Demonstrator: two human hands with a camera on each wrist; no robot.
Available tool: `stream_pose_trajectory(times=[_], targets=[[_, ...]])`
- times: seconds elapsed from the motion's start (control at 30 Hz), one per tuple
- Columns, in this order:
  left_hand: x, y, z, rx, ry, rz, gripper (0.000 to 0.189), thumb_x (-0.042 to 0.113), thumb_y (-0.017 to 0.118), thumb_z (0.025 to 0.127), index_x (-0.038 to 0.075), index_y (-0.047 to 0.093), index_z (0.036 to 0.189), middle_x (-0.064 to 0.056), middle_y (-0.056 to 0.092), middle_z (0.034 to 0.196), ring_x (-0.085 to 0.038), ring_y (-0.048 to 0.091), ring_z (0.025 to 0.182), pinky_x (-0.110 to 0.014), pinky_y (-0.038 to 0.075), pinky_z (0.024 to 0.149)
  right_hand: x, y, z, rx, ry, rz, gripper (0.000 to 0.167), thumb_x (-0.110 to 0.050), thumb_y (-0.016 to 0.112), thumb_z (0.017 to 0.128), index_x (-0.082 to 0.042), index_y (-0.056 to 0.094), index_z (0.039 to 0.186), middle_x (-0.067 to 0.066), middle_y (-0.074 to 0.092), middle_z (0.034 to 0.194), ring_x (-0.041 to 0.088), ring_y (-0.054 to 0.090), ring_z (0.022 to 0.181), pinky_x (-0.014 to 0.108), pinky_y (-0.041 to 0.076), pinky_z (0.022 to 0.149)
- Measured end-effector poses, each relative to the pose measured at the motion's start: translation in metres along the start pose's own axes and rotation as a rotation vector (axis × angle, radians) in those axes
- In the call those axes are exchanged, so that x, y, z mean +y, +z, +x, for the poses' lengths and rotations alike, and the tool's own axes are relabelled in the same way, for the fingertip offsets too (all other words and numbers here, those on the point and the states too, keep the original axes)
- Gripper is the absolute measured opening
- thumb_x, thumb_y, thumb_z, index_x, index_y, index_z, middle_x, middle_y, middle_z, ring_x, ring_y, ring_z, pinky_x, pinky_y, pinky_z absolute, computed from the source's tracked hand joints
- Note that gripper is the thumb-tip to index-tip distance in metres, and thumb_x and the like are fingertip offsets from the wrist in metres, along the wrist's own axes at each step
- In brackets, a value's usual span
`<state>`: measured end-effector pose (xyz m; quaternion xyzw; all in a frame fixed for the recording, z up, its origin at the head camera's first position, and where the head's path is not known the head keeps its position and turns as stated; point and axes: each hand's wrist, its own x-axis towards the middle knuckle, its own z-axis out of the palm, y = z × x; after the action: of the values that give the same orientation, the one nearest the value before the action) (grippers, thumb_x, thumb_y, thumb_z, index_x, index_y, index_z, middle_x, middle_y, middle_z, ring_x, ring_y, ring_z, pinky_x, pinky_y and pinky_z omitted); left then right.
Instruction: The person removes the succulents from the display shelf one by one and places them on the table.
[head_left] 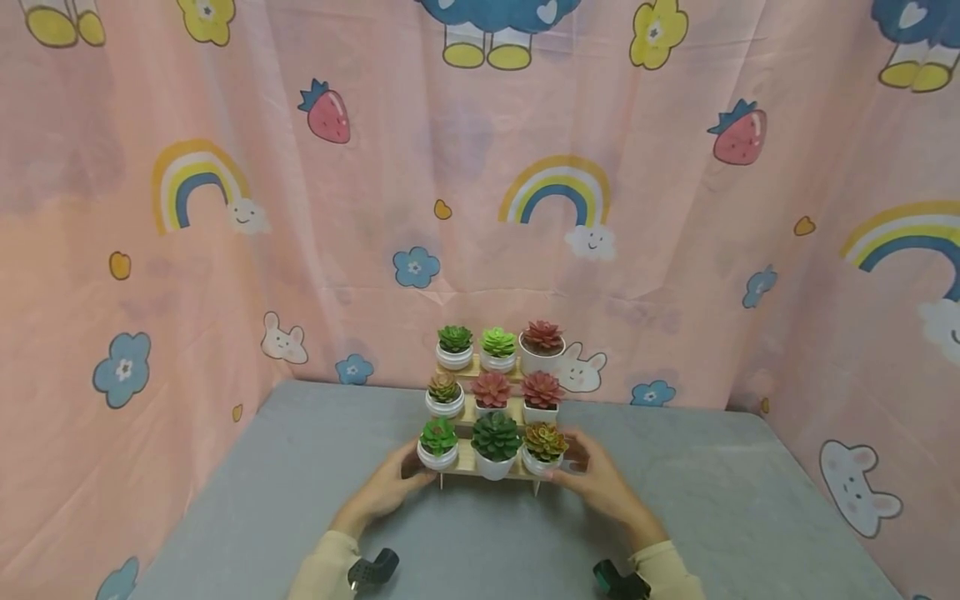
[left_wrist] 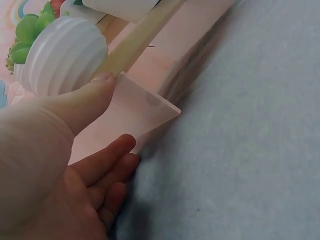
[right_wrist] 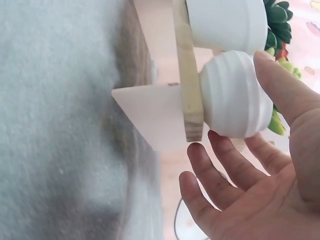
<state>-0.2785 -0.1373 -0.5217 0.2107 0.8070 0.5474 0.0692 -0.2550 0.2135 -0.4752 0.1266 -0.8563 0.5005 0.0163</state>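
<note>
Stand [head_left: 467, 458]: between our hands.
Left hand [head_left: 386, 485]: thumb at stand's left end, fingers apart.
Right hand [head_left: 602, 483]: fingers spread by stand's front-right pot [head_left: 542, 464], perhaps touching.
Risk: our uneven nudge could tip it.

The left sleeve [head_left: 324, 568] and right sleeve [head_left: 667, 573] were pale cream-yellow and terminated near the wrists, leaving the left hand [head_left: 386, 488] and right hand [head_left: 602, 483] bare. The left wrist unit [head_left: 375, 570], worn at the cuff, was black and bent, with a rounded end. The right wrist unit [head_left: 621, 582] was likewise black, with a small green accent near its inner end.
</note>
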Motion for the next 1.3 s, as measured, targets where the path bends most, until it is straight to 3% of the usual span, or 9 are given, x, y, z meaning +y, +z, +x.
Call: stream_pose_trajectory(times=[0.27,0.6,1.0,1.3], targets=[[-0.004,0.000,0.000,-0.015,-0.018,0.002,0.062,0.024,0.061,0.101,0.008,0.037,0.156,-0.018,0.051,0.151,-0.040,0.049,0.140,-0.058,0.037,0.117,0.004,0.007,0.003,0.000,-0.008,0.025,0.061,-0.015,0.079,0.087,0.005,0.053,0.138,0.025,0.064,0.131,0.036,0.064,0.117,0.046,0.055,0.094],[-0.007,0.001,0.000,-0.007,-0.030,0.010,0.060,0.026,0.061,0.102,0.006,0.040,0.154,-0.018,0.055,0.148,-0.040,0.050,0.139,-0.059,0.039,0.115,0.004,0.009,0.004,0.021,0.053,-0.009,0.064,-0.019,0.082,0.085,0.003,0.055,0.139,0.023,0.064,0.134,0.037,0.063,0.121,0.053,0.052,0.099],[-0.007,0.001,0.002,-0.002,-0.057,0.013,0.059,0.028,0.061,0.102,0.005,0.041,0.153,-0.018,0.053,0.150,-0.039,0.049,0.140,-0.059,0.038,0.116,-0.005,-0.022,-0.006,-0.027,0.061,0.024,0.068,-0.019,0.080,0.086,0.007,0.049,0.142,0.025,0.062,0.135,0.030,0.064,0.118,0.044,0.053,0.100],[-0.007,0.001,0.001,-0.010,-0.033,0.023,0.057,0.027,0.061,0.102,0.005,0.044,0.152,-0.017,0.055,0.148,-0.037,0.051,0.138,-0.056,0.040,0.115,-0.009,-0.045,-0.013,-0.017,0.006,0.049,0.064,-0.016,0.075,0.090,0.006,0.047,0.143,0.025,0.062,0.135,0.025,0.063,0.116,0.025,0.052,0.095]])
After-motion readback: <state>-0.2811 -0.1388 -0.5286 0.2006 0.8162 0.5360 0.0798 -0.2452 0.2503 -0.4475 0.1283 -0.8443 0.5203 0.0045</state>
